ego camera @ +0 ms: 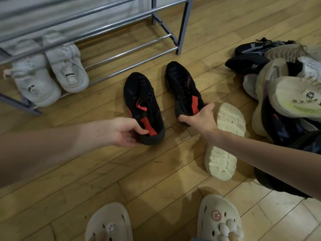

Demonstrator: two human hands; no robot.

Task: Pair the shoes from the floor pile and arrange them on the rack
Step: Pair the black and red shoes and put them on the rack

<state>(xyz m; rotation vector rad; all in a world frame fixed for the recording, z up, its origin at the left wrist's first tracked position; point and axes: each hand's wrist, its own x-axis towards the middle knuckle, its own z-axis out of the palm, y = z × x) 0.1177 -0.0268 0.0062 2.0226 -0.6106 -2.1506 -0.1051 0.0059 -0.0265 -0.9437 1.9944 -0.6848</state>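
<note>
Two black sneakers with red accents lie side by side on the wooden floor, toes toward the metal shoe rack (132, 49). My left hand (128, 133) grips the heel of the left black sneaker (142, 100). My right hand (199, 117) grips the heel of the right black sneaker (182, 87). A pair of white sneakers (52, 70) sits on the rack's lowest bars at the left. The floor pile of shoes (284, 94) lies at the right.
A cream shoe (225, 140) lies sole-up just right of my right hand. The rack's right leg (184, 26) stands behind the black pair. My feet in cream clogs (218, 220) are at the bottom edge.
</note>
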